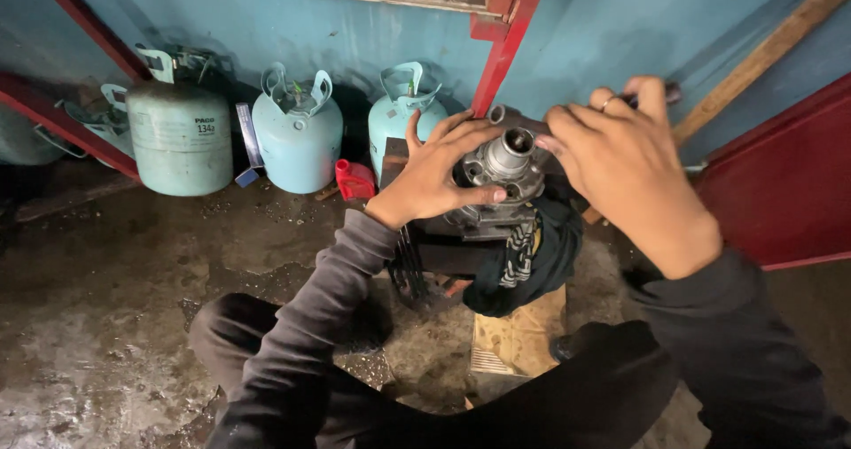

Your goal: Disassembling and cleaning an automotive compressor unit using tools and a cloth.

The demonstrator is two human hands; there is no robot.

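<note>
Left hand (439, 170) splayed flat on the compressor (496, 179), fingers apart, thumb under the flange, bracing rather than clamping. Right hand (625, 161) curled on its far side; can't tell what it grips. Compressor sits upright between both hands, dark cloth (532, 258) below. Grey cast metal, steel shaft stub up top. Looks heavy, rigid, probably oily; hold the body, not the shaft.

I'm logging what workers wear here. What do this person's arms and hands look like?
Both arms wear long, dark grey, soft fabric sleeves reaching the wrists. The left hand is bare, with no glove. The right hand is also bare, with a thin ring on one finger.
</note>
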